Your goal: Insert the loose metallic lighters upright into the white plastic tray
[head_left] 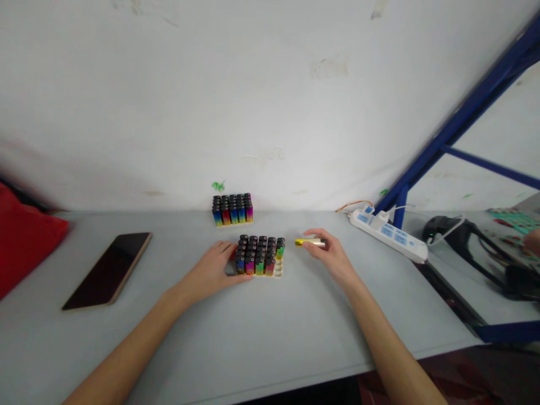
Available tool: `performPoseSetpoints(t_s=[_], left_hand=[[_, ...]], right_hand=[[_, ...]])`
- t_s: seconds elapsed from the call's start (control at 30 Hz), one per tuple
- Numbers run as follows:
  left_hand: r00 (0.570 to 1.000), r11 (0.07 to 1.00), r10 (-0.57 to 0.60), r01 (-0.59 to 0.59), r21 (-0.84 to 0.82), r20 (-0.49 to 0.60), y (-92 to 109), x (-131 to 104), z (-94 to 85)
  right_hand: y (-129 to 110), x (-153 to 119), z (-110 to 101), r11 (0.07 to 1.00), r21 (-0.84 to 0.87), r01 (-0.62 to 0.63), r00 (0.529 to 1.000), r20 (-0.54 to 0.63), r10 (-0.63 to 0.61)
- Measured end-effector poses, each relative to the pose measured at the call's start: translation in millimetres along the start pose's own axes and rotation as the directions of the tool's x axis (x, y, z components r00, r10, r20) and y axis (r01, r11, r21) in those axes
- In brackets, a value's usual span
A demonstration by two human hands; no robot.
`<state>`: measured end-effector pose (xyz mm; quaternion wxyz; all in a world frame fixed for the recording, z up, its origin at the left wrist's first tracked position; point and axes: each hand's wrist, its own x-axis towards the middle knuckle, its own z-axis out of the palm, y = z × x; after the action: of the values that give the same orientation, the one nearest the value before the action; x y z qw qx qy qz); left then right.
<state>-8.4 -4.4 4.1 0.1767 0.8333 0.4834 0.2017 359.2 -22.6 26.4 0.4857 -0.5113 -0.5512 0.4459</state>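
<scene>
Several colourful lighters with black tops stand upright in rows in a white tray, whose right column shows bare slots towards the front. My left hand rests against the tray's left side, thumb along its front edge and fingers behind, closed on it. To the right of the tray, my right hand grips a yellow and silver lighter lying sideways between thumb and fingers, its yellow end pointing left. Farther back, near the wall, a second tray holds more upright lighters.
A dark tablet or phone lies on the grey table at left, beside a red item. A white power strip, a blue metal frame and a black headset-like object are at right. Part of another person's hand shows at the far right.
</scene>
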Motion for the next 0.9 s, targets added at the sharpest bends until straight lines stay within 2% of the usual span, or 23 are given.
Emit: performPoseSetpoints(t_s=[0.07, 0.17, 0.27, 0.4, 0.5, 0.57, 0.67, 0.73, 0.9], left_hand=[[1.0, 1.0, 0.007, -0.007, -0.007, -0.007, -2.0, -0.3, 0.9], [1.0, 1.0, 0.016, -0.016, -0.013, -0.013, -3.8, -0.8, 1.6], [1.0, 1.0, 0.003, -0.003, -0.011, -0.011, -3.6, -1.2, 1.2], [1.0, 1.0, 0.007, -0.007, -0.018, -0.003, -3.1, -1.5, 0.1], [1.0, 1.0, -0.004, 0.004, -0.02, 0.004, -3.4, -1.8, -0.2], [1.0, 1.0, -0.007, 0.007, -0.026, 0.005, -3.4, -2.4, -0.4], [1.0, 0.999, 0.001, -0.001, -0.033, 0.003, -2.6, -3.1, -1.1], [1.0, 0.999, 0.006, -0.006, -0.031, 0.001, -1.5, -3.1, -1.6], [1.0, 1.0, -0.015, 0.015, -0.014, 0.003, -0.3, -1.9, -1.4]], right_hand=[[2.2, -0.3, 9.9, 0.99, 0.138, -0.04, 0.999, -0.03, 0.044], [3.5, -1.7, 20.4, 0.963, 0.25, -0.099, 0.994, -0.028, 0.109], [-0.7, -4.7, 25.9, 0.932, 0.331, -0.145, 0.989, 0.029, 0.144], [-7.5, -8.7, 30.1, 0.902, 0.396, -0.169, 0.984, 0.12, 0.132], [-4.4, -8.4, 31.9, 0.929, 0.317, -0.191, 0.98, 0.106, 0.165], [2.1, -6.6, 31.8, 0.963, 0.204, -0.175, 0.985, 0.038, 0.171], [14.1, -3.2, 29.1, 0.994, 0.003, -0.112, 0.991, -0.074, 0.112], [20.9, -1.5, 27.0, 0.991, -0.108, -0.077, 0.992, -0.106, 0.065], [27.9, -1.6, 26.5, 0.98, -0.197, -0.012, 0.994, -0.106, -0.01]])
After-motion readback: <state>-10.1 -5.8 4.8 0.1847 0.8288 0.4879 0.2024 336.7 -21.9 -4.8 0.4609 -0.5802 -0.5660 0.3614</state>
